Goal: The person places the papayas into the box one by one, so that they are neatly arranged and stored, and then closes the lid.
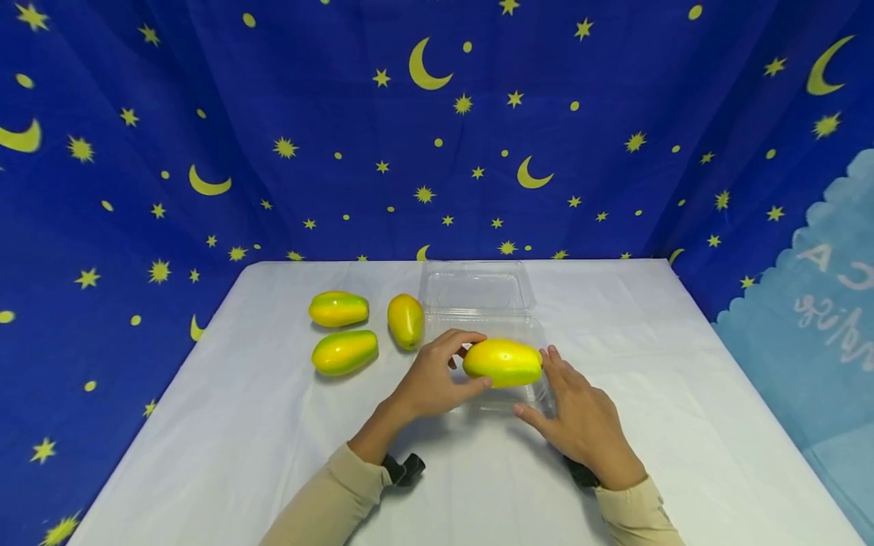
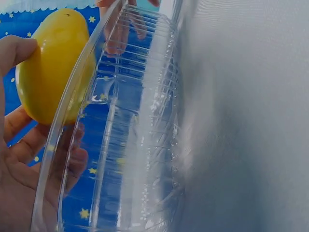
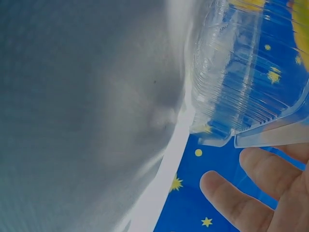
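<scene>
My left hand [image 1: 433, 379] grips a yellow-green papaya [image 1: 504, 362] between thumb and fingers. The fruit lies sideways above the lower half of a clear plastic clamshell box [image 1: 478, 406]. From the left wrist, the held papaya [image 2: 53, 67] shows over the rim of the transparent box [image 2: 101, 150]. My right hand [image 1: 583, 417] is at the box's right side with fingers extended. Its fingertips come close to the fruit's right end; whether they touch cannot be told. In the right wrist view, the fingers [image 3: 270, 166] are beside the box's ribbed wall [image 3: 241, 92].
Two papayas [image 1: 339, 309] [image 1: 344, 353] lie at the table's left, and another [image 1: 406, 321] stands lengthwise beside the box. The box's raised lid [image 1: 476, 292] lies folded back towards the far edge. A white cloth [image 1: 649, 364] covers the table; behind hangs a blue star-patterned curtain [image 1: 355, 114].
</scene>
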The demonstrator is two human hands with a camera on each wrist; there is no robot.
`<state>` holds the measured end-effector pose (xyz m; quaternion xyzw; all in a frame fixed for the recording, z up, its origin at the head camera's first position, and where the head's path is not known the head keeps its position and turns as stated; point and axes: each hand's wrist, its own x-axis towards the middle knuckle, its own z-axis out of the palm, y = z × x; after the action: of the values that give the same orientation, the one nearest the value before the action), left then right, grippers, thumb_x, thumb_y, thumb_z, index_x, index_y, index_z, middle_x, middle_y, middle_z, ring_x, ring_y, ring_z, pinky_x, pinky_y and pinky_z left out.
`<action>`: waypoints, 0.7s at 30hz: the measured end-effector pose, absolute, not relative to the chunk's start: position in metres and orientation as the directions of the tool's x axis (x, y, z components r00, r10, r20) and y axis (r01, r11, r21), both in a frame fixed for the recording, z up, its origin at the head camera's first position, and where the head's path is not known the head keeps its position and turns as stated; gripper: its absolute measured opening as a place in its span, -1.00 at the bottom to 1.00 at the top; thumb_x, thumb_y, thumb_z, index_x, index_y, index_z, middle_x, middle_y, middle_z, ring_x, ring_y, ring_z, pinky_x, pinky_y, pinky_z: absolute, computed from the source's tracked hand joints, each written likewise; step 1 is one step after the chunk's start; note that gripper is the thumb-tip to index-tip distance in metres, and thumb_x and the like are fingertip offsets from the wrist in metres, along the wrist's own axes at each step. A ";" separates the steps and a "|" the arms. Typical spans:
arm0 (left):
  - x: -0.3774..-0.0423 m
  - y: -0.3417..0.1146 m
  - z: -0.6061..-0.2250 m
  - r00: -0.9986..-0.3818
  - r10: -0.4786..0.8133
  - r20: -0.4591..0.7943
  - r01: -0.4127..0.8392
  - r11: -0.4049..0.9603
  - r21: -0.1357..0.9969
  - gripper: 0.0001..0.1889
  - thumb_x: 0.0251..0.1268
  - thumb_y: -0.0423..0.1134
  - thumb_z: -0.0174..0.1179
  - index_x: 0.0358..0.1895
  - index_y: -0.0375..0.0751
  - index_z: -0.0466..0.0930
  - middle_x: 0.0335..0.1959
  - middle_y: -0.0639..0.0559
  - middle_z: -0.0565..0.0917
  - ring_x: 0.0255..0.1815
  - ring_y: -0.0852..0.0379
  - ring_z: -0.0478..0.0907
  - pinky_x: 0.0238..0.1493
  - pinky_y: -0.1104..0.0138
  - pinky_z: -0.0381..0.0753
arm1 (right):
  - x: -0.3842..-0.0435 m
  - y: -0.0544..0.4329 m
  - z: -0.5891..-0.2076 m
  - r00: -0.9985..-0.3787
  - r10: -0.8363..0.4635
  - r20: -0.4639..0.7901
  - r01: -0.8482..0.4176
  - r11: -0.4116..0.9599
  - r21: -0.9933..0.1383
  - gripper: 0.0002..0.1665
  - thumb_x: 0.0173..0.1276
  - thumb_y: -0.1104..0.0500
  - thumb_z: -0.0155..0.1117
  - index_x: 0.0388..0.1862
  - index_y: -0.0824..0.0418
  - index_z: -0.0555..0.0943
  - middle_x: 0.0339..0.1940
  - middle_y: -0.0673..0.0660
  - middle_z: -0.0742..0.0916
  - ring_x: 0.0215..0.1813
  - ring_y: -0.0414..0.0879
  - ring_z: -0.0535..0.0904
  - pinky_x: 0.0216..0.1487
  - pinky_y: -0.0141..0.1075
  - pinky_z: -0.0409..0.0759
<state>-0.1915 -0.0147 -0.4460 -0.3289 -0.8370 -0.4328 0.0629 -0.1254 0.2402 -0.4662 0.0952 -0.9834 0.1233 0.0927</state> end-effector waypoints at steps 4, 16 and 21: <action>-0.190 -0.012 -0.448 -0.780 0.528 0.337 0.588 0.431 0.685 -0.38 0.15 0.06 0.42 0.30 0.08 0.50 0.18 0.23 0.59 -0.03 0.27 0.54 -0.08 0.18 0.66 | -0.124 0.241 -0.467 -0.961 -0.165 0.221 -0.217 0.947 -0.238 0.23 0.20 -0.54 0.20 0.60 0.20 0.17 0.56 0.26 0.36 0.33 0.29 0.53 -0.07 0.18 0.66; -0.188 -0.005 -0.446 -0.759 0.598 0.257 0.590 0.465 0.660 -0.41 0.19 0.08 0.37 0.30 0.08 0.49 0.20 0.22 0.60 0.04 0.23 0.59 0.04 0.28 0.62 | -0.126 0.242 -0.468 -0.967 -0.149 0.205 -0.203 0.939 -0.277 0.25 0.17 -0.59 0.18 0.59 0.18 0.20 0.57 0.24 0.37 0.23 0.27 0.61 -0.20 0.09 0.69; -0.189 -0.002 -0.447 -0.749 0.617 0.241 0.593 0.462 0.659 -0.42 0.21 0.08 0.37 0.29 0.07 0.48 0.20 0.22 0.60 0.06 0.22 0.60 0.08 0.26 0.64 | -0.126 0.242 -0.467 -0.974 -0.135 0.181 -0.184 0.938 -0.293 0.26 0.16 -0.61 0.16 0.60 0.17 0.19 0.57 0.23 0.35 0.24 0.29 0.60 -0.19 0.12 0.69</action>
<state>-0.1894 -0.0018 -0.4466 -0.3539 -0.8549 -0.3789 -0.0160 -0.1258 0.2420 -0.4668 0.0812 -0.9812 0.1558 0.0792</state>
